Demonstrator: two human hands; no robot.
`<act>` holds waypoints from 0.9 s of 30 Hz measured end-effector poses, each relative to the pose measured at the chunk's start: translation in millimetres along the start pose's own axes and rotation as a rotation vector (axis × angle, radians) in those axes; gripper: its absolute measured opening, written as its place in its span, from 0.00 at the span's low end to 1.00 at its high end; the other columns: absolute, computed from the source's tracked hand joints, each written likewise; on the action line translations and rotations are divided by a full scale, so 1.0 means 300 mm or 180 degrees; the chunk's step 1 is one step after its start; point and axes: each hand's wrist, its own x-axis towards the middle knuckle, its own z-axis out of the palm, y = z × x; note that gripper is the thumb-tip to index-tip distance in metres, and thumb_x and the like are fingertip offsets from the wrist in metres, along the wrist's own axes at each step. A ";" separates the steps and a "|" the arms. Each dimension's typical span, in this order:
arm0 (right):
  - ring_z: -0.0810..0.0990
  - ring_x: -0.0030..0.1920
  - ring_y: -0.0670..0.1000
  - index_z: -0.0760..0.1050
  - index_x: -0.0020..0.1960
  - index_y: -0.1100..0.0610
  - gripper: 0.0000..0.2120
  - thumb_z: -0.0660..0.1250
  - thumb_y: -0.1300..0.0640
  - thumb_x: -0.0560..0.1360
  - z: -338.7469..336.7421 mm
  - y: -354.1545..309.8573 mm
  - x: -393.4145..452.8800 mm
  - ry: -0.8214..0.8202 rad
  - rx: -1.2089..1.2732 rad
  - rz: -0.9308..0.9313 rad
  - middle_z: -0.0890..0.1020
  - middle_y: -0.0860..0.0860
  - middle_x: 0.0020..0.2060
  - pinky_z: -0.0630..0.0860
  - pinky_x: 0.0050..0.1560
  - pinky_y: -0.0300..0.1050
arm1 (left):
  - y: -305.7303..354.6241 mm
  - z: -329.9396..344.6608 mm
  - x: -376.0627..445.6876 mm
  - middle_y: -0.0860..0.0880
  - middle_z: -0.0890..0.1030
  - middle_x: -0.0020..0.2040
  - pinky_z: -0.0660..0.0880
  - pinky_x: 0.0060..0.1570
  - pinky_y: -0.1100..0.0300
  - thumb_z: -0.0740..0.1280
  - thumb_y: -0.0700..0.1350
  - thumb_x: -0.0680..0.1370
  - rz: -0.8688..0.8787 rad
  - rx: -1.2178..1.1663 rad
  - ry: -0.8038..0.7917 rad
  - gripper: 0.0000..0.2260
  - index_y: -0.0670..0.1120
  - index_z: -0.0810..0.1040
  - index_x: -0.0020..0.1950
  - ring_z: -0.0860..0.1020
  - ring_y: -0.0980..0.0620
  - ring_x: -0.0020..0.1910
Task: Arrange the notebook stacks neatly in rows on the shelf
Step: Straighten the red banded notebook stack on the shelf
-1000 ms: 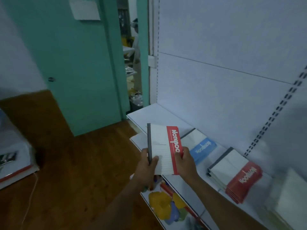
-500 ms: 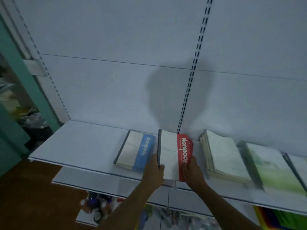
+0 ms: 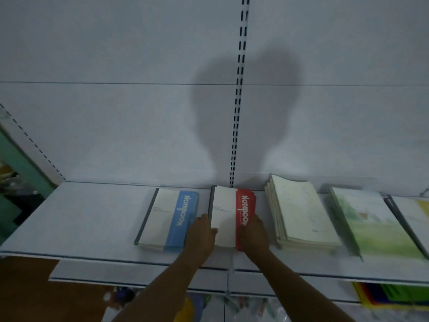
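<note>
A red-banded notebook stack [image 3: 228, 210] lies flat on the white shelf [image 3: 81, 217], at its middle. My left hand [image 3: 202, 233] grips its left near edge and my right hand [image 3: 253, 233] grips its right near edge. Just to the left lies a blue-banded notebook stack [image 3: 167, 217]. To the right sit a cream notebook stack [image 3: 299, 212], a green-covered stack [image 3: 376, 224] and, at the frame's right edge, part of a yellowish one [image 3: 417, 214]. All lie side by side in one row.
The shelf's left half is bare white board. A slotted upright [image 3: 239, 89] runs up the back panel behind the red stack. A lower shelf [image 3: 139, 277] juts out below, with colourful items under it. A green door frame [image 3: 16, 156] stands at the left.
The view swung from the doorway to face the shelf. The red-banded stack went from held upright in the air to lying flat between the blue and cream stacks, both hands still on it.
</note>
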 end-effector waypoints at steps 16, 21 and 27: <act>0.71 0.62 0.57 0.62 0.71 0.53 0.28 0.64 0.44 0.75 -0.019 -0.046 -0.019 -0.0194 -0.1519 -0.0374 0.68 0.56 0.64 0.72 0.63 0.54 | -0.052 -0.035 0.067 0.44 0.74 0.65 0.72 0.60 0.54 0.59 0.56 0.80 0.0576 0.0735 -0.0702 0.23 0.48 0.65 0.73 0.73 0.46 0.62; 0.79 0.53 0.54 0.70 0.65 0.56 0.19 0.62 0.48 0.77 -0.151 -0.099 -0.069 -0.0021 -0.0857 -0.0422 0.77 0.55 0.56 0.77 0.54 0.47 | 0.100 -0.124 0.137 0.40 0.68 0.66 0.71 0.60 0.49 0.60 0.58 0.78 0.0497 0.0979 -0.0481 0.22 0.45 0.71 0.66 0.67 0.41 0.65; 0.77 0.42 0.49 0.76 0.57 0.54 0.12 0.60 0.53 0.77 -0.475 0.099 -0.243 0.1011 -0.0183 -0.0308 0.79 0.51 0.43 0.71 0.42 0.41 | 0.555 -0.013 -0.049 0.48 0.77 0.50 0.70 0.40 0.59 0.64 0.49 0.77 0.1726 -0.0214 -0.0444 0.03 0.51 0.73 0.45 0.75 0.50 0.43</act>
